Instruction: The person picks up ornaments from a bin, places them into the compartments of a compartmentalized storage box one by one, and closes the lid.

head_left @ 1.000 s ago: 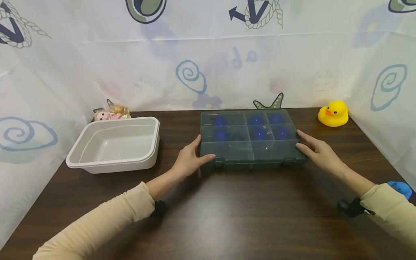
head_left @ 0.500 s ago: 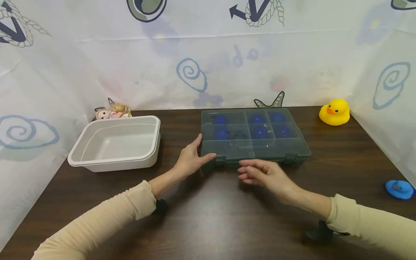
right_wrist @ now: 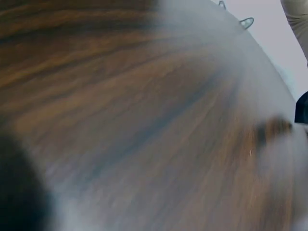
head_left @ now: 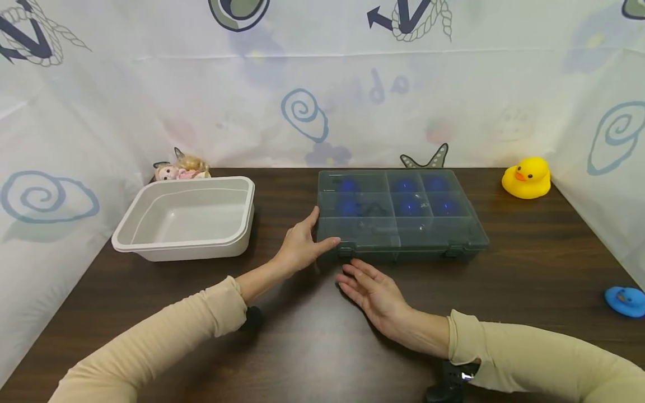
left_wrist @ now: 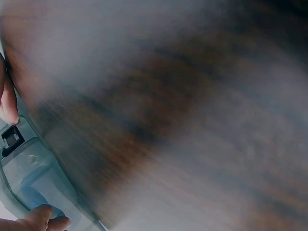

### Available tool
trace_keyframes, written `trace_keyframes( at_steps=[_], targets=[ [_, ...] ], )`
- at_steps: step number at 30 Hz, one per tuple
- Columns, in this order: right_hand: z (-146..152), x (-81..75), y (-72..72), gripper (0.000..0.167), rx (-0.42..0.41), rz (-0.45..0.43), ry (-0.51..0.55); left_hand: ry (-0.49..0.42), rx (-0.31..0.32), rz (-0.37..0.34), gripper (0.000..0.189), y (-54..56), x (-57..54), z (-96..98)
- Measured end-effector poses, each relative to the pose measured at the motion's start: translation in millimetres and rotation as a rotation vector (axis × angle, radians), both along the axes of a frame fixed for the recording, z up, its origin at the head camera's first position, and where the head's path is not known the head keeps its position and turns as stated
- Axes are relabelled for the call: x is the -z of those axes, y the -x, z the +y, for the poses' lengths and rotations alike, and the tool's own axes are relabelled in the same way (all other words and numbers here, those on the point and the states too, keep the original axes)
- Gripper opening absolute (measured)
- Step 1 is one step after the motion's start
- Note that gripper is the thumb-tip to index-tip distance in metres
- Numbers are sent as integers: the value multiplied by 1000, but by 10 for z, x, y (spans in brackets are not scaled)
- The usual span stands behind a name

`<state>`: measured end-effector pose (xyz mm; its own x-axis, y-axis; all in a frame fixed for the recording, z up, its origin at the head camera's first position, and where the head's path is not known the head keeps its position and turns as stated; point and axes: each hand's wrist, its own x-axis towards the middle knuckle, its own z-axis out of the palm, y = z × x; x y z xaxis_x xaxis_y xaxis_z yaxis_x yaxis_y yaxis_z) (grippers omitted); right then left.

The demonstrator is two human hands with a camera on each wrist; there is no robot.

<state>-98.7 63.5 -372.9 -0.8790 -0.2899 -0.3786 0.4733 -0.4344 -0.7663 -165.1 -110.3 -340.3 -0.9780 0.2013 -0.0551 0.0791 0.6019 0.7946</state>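
Observation:
A dark green-grey compartment storage box [head_left: 363, 229] with a clear lid lies flat, its lid down. Through the lid, several blue round shapes show dimly in the back and middle compartments. My left hand [head_left: 298, 246] grips the box's front left corner, thumb by the left latch [head_left: 346, 250] and fingers along the left side. In the left wrist view, the thumb lies just above a latch [left_wrist: 12, 139], while other fingertips [left_wrist: 43, 216] touch the box's side. Palm partly turned up, my right hand [head_left: 378, 296] is in front of the left latch with fingers extended and holds nothing.
Left of the box stands a white plastic basin [head_left: 234, 244], with a small doll [head_left: 176, 172] behind it. A yellow rubber duck [head_left: 527, 179] sits at the back right and a blue duck [head_left: 625, 301] at the right edge. White printed cloth [head_left: 353, 123] walls the dark wooden table [head_left: 302, 347].
My right hand has left the box's right side and moved left, in front of the left latch. The left hand stays at the box's left corner. The head view has shifted slightly.

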Motion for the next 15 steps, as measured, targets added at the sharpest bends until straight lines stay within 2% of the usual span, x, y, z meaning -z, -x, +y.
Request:
trace_keyframes(
  at_steps=[4,8,15],
  targets=[
    [-49,27,-14,46,38,-6,13,4,6,-22,87,-11,-1,3],
    [-49,40,-7,43,54,-1,-17,-2,-1,-35,87,-9,-7,7],
    [-50,46,13,46,24,11,-3,-1,0,-43,87,2,-20,0]
  ],
)
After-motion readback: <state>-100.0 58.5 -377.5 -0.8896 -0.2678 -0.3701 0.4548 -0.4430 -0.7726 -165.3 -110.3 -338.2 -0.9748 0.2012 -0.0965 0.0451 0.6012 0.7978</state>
